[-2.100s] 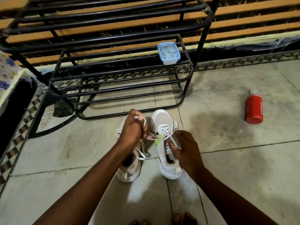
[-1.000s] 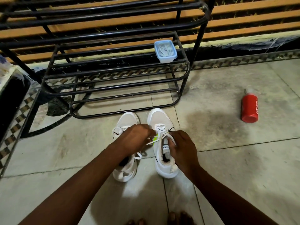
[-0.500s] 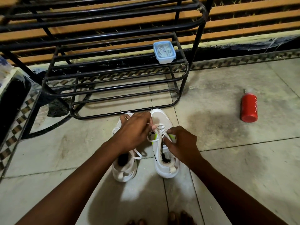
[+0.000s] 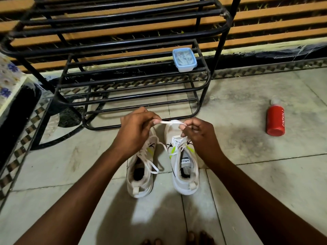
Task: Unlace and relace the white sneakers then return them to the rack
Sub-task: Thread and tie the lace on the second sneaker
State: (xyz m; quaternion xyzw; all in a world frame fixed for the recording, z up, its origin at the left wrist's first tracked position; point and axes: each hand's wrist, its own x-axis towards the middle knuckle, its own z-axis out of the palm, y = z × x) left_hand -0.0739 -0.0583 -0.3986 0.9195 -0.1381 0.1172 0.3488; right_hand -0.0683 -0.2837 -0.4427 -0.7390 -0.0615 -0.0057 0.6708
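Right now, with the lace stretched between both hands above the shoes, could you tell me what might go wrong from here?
1. The lace is pinched only at the fingertips of the left hand and right hand; it could slip free.
2. Loose lace ends from the left sneaker trail beside the right sneaker and might tangle with the one being worked.
3. The red bottle lies on its side on the floor; a nudge could probably roll it.

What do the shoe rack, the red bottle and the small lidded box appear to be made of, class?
Shoe rack: likely metal tubing painted black; thin, glossy round bars, bent corners.
Red bottle: probably painted metal or hard plastic; smooth red body, printed lettering.
Small lidded box: plastic, it seems; translucent, pale blue rim.
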